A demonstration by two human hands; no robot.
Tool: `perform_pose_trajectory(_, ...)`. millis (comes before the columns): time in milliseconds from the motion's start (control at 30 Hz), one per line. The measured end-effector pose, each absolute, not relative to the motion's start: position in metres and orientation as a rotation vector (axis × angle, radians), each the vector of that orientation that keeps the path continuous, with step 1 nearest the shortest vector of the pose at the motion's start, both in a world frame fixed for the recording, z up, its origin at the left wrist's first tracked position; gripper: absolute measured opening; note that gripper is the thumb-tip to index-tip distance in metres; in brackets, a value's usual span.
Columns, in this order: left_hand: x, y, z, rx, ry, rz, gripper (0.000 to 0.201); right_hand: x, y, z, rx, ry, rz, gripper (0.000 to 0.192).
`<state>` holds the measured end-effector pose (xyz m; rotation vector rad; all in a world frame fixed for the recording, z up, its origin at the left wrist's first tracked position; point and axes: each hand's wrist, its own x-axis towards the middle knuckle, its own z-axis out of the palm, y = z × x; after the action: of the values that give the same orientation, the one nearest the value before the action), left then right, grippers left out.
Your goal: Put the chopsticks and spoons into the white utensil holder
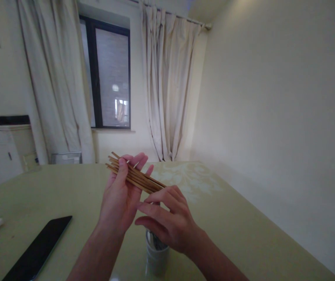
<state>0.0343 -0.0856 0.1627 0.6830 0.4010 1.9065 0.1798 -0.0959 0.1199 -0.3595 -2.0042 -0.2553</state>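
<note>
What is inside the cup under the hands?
The cup stands on the table, below the right hand. Something dark shows at its mouth; the hand covers the rest. The left hand holds chopsticks above.

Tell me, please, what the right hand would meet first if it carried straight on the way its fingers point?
Most likely the left hand: the right hand's fingers point left at its palm, just under the bundle of chopsticks. Depth is uncertain.

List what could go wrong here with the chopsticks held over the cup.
1. The left hand holds the bundle of chopsticks loosely fanned in an open palm; one could slip out and fall to the table.
2. The holder cup stands right under both wrists, so a lowered right hand might knock it over.
3. A dropped stick could strike the phone nearby.
</note>
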Motion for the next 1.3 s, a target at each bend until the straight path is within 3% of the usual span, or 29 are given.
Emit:
perform_pose_trajectory(67,0.036,-0.085,0.161,0.664,0.423,1.908,0.018,0.174,-0.09,0.122,-0.294,-2.053,-0.267,0.009)
perform_pose_trajectory(267,0.034,-0.079,0.156,0.69,0.417,1.934,0.017,0.198,-0.077,0.135,-0.354,-2.062,-0.197,0.018)
perform_pose_trajectory(433,0.038,-0.08,0.156,0.661,0.445,1.942,0.018,0.232,-0.072,0.158,-0.744,-1.926,0.065,0.045)
perform_pose_trajectory(600,0.047,-0.087,0.155,0.753,0.405,1.907,0.012,0.226,-0.074,0.158,-0.822,-2.128,0.304,0.028)
perform_pose_trajectory(933,0.045,-0.095,0.158,0.825,0.371,1.889,0.014,0.21,-0.074,0.143,-0.655,-2.092,1.428,0.019)
perform_pose_trajectory(1100,0.042,-0.094,0.158,0.825,0.413,1.889,0.019,0.194,-0.07,0.128,-0.436,-1.845,1.91,0.04)
perform_pose_trajectory(1300,0.044,-0.088,0.157,0.834,0.295,1.819,0.019,0.177,-0.07,0.118,-0.468,-1.824,1.813,0.044)
